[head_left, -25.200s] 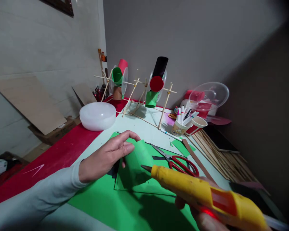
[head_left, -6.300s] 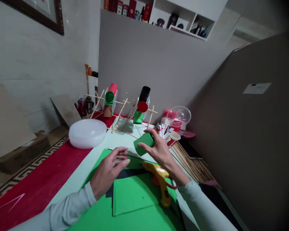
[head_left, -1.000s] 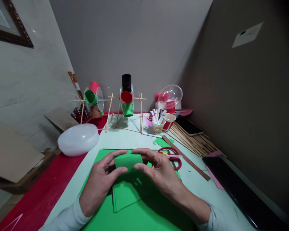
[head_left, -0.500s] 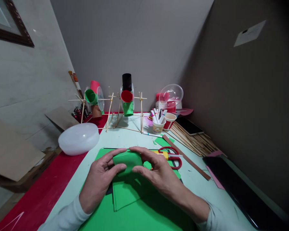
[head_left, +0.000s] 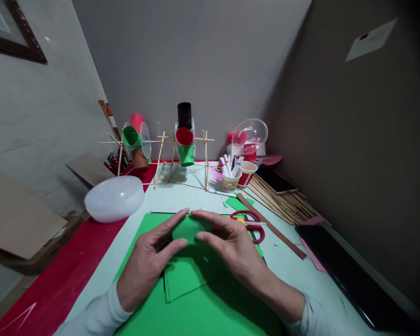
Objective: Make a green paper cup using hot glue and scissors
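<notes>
A small curved piece of green paper (head_left: 192,227) is held up between my two hands, above the middle of the workspace. My left hand (head_left: 150,256) curls around its left side, thumb in front and fingers over the top edge. On the other side, my right hand (head_left: 234,247) grips it in the same way, the fingertips of both hands nearly meeting. Below lies a large green sheet (head_left: 143,308), with a smaller cut green sheet (head_left: 182,287) on top. Red-handled scissors (head_left: 258,234) rest just beyond my right hand, beside a partly hidden yellow item (head_left: 240,220).
Stick frames (head_left: 206,158) carrying paper cups stand at the back. A white plastic bowl (head_left: 114,200) sits left. Toward the right are a cup of markers (head_left: 230,182), a red-and-white cup (head_left: 248,176), wooden sticks (head_left: 278,203), a brown strip (head_left: 276,231) and a long black object (head_left: 353,280).
My left fingers have slid inward along the top of the green paper, so the fingertips of both hands are closer together. The view has shifted slightly.
</notes>
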`<action>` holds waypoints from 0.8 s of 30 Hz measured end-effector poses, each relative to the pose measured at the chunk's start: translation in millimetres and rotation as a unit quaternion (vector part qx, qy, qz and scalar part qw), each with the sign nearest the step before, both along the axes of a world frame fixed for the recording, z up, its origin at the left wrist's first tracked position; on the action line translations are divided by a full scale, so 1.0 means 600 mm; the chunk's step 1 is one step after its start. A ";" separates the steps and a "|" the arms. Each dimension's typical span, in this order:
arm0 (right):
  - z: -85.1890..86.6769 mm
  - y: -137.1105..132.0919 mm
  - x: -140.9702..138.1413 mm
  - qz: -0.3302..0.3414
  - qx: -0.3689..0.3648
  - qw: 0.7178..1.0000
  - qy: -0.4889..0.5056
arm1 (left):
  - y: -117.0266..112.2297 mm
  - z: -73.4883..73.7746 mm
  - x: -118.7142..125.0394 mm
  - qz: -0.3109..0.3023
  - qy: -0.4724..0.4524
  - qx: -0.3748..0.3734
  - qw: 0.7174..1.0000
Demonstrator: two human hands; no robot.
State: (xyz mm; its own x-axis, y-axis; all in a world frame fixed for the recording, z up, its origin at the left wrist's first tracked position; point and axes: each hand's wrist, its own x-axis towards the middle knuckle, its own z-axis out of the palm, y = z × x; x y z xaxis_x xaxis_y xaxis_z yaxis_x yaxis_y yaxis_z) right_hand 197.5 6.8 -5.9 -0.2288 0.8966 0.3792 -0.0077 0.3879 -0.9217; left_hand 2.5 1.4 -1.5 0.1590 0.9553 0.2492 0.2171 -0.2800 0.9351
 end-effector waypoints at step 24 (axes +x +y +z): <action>-0.004 0.013 0.007 -0.015 0.005 0.996 -0.091 | 0.007 -0.001 -0.007 0.023 0.001 -0.045 0.999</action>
